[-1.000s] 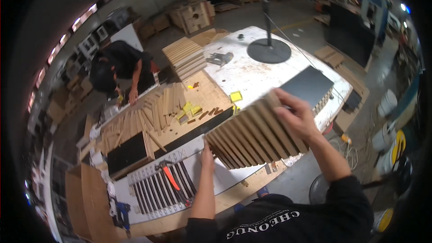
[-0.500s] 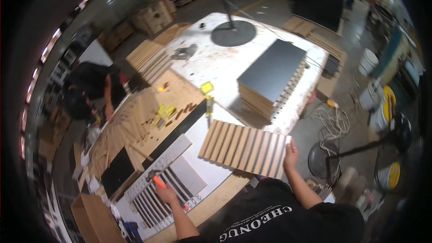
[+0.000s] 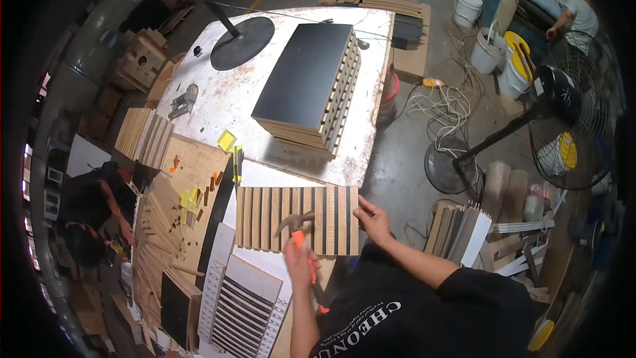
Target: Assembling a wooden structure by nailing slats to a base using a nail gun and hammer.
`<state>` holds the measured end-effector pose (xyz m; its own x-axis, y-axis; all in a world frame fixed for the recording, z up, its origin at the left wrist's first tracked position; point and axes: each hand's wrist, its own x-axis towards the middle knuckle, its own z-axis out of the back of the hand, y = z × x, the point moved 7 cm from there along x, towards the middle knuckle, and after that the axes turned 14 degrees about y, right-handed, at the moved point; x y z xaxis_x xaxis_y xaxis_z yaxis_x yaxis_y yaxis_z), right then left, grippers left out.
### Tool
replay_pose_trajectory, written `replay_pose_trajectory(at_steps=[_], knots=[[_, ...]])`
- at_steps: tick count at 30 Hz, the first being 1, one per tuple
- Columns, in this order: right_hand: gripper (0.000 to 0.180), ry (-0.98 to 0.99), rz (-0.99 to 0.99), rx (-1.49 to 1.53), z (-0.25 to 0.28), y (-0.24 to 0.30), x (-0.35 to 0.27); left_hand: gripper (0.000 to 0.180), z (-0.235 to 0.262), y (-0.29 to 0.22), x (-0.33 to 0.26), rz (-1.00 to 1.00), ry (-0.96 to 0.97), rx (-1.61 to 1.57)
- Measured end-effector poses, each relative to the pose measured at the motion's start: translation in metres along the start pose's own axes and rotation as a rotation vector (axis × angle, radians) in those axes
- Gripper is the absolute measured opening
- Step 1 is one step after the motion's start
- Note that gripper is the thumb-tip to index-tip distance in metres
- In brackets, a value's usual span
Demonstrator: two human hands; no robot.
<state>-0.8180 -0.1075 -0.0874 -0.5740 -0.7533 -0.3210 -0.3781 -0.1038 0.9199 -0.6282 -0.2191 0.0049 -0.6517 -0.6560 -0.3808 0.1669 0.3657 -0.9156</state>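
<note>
A slatted wooden panel (image 3: 266,217), light strips with dark gaps between them, lies level in front of me. My right hand (image 3: 373,221) grips its right edge, thumb on top and the other fingers partly hidden. In my left hand (image 3: 301,264) is a claw hammer (image 3: 299,237) with an orange handle. Its metal head is over the panel's lower middle; whether it touches the slats I cannot tell. Left of the hammer, a grooved jig board (image 3: 246,311) with dark parallel strips rests on the bench.
Beyond the panel, a stack of black-topped slatted panels (image 3: 308,79) stands on the white table (image 3: 199,103), near a nail gun (image 3: 185,101). Loose wood strips (image 3: 156,225) cover the left bench, where a co-worker (image 3: 93,219) bends. At right stand a fan (image 3: 560,93) and coiled cable (image 3: 430,109).
The hammer has come from above the jig board to over the slatted panel. The panel, tilted before, now lies level. My view has swung to the right.
</note>
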Motion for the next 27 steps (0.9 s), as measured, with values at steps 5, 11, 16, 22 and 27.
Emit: replay_pose_trajectory(at_steps=[5,11,16,22,27], knots=[[0.049,-0.024,0.081,0.001,-0.003,-0.007,0.0,0.029,-0.049,0.013,0.038,0.08,0.232,0.099],[0.049,-0.008,0.003,-0.013,-0.009,-0.018,-0.002,0.029,-0.064,0.017,0.053,0.098,0.107,0.136],[0.049,-0.043,0.116,0.051,-0.007,-0.031,0.005,0.023,-0.067,0.009,0.058,0.136,0.145,0.184],[0.048,-0.078,0.084,-0.033,-0.007,-0.024,0.001,0.022,-0.064,0.023,0.061,0.175,0.209,0.234],[0.048,-0.094,0.076,-0.063,-0.007,-0.021,0.003,0.022,-0.053,0.016,0.059,0.056,0.047,0.066]])
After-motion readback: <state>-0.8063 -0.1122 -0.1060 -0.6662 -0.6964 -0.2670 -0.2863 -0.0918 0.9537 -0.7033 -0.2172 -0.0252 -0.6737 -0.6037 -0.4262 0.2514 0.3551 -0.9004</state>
